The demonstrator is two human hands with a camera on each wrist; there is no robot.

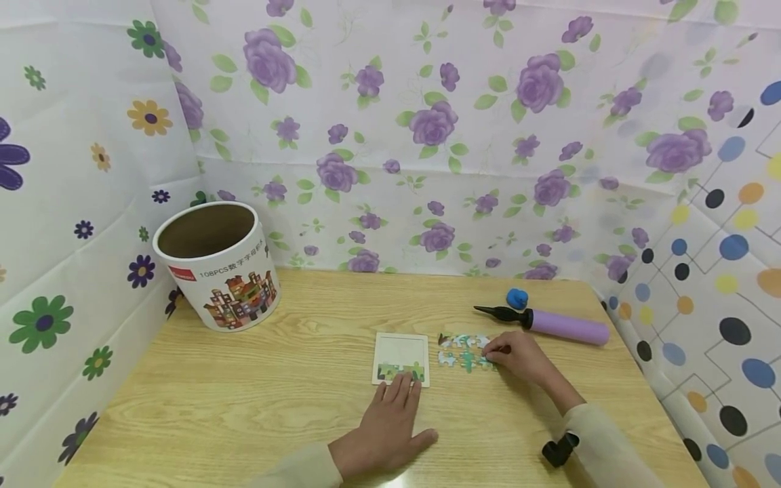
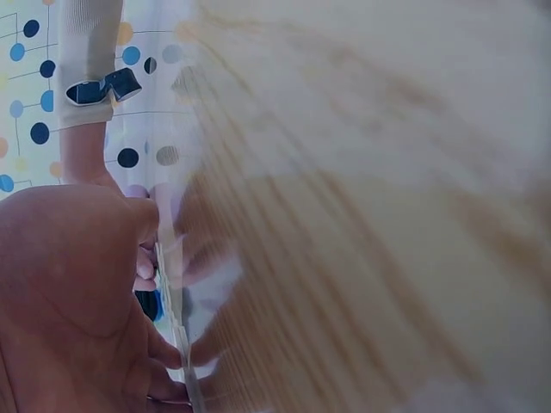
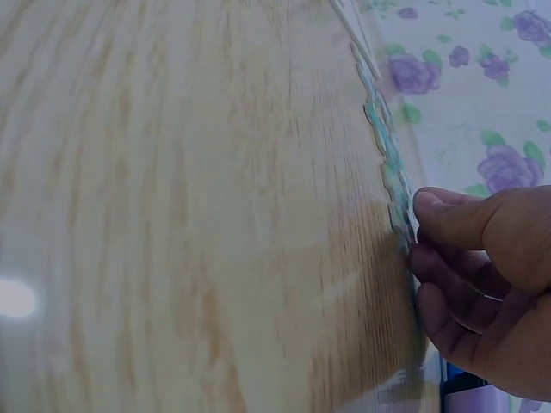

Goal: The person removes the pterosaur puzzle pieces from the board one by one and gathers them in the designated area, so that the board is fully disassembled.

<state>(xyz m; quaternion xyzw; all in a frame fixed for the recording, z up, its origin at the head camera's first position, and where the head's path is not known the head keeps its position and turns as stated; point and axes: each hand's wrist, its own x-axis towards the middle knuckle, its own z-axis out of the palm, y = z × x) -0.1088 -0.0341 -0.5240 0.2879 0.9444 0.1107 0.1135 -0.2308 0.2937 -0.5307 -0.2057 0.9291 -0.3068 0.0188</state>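
Observation:
A small square puzzle tray (image 1: 401,347) lies on the table, with green jigsaw pieces (image 1: 390,371) along its near side. My left hand (image 1: 390,423) rests flat with its straight fingertips on the tray's near edge; the left wrist view shows the palm (image 2: 69,292) close up. To the right of the tray lie several loose jigsaw pieces (image 1: 467,359), white, green and teal. At their right end my right hand (image 1: 518,354) pinches a puzzle piece between thumb and fingers. In the right wrist view the fingertips of the right hand (image 3: 482,267) cover most of that piece.
A large white bucket (image 1: 238,291) with printed building blocks stands at the back left. Behind the right hand lie a purple hand pump (image 1: 567,326) with a black nozzle and a small blue toy (image 1: 517,298). Patterned cloth (image 1: 390,135) closes off the back and sides.

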